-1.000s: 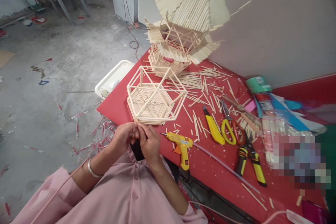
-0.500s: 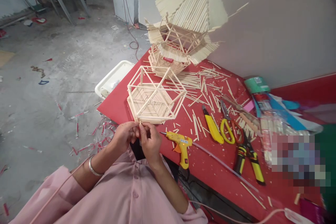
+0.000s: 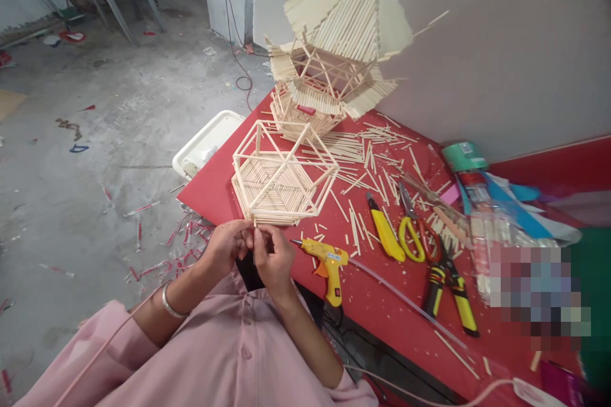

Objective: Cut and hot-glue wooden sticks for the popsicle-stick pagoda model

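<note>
My left hand [image 3: 229, 245] and my right hand [image 3: 273, 255] meet at the table's near edge, both closed in a pinch. Between their fingertips shows the end of a thin wooden stick [image 3: 254, 224]; the rest of it is hidden by the fingers. Just beyond them stands a hexagonal stick frame [image 3: 281, 168] with a floor of sticks laid in rings, its front edge close to my fingertips. To the right of my right hand lies a yellow glue gun [image 3: 329, 261], nozzle pointing left, a clear glue stick [image 3: 382, 286] trailing from its back.
A roofed stick pavilion [image 3: 341, 38] rises at the back of the red table [image 3: 210, 184]. Loose sticks [image 3: 353, 146] lie scattered. A yellow cutter [image 3: 386, 232], scissors [image 3: 411, 235] and black-yellow pliers [image 3: 449, 286] rest at right. A white tray [image 3: 203, 140] sits beyond the left edge.
The view has shifted very slightly. Both hands keep their pinch at the same place, and nothing else visibly moves.
</note>
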Demonstrator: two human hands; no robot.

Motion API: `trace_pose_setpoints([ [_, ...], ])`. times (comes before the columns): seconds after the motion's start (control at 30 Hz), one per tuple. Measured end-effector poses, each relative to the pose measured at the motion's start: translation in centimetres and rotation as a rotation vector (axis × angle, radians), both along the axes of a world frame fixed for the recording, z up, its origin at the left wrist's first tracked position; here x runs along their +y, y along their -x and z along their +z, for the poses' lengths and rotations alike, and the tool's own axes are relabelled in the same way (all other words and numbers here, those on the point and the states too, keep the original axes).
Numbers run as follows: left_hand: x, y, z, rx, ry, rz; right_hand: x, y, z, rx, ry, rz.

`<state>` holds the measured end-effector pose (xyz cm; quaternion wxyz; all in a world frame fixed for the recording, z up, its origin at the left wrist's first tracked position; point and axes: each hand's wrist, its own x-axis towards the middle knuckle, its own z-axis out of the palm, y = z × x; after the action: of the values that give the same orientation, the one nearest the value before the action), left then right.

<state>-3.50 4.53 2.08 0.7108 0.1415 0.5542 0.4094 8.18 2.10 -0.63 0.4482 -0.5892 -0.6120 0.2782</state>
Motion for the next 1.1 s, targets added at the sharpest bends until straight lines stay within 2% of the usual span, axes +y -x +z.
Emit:
trace_pose_setpoints([
  [0.27, -0.24, -0.05, -0.34, 0.002, -0.015, 0.006, 0.09, -0.13, -0.21, 0.039, 0.05, 0.024],
  [0.67, -0.12, -0.16, -0.24, -0.014, 0.004, 0.022, 0.15, -0.22, -0.56, 0.01, 0.001, 0.005],
  [1.1, -0.26, -0.07, -1.0, -0.016, -0.027, 0.011, 0.27, -0.12, -0.51, 0.002, 0.009, 0.022],
])
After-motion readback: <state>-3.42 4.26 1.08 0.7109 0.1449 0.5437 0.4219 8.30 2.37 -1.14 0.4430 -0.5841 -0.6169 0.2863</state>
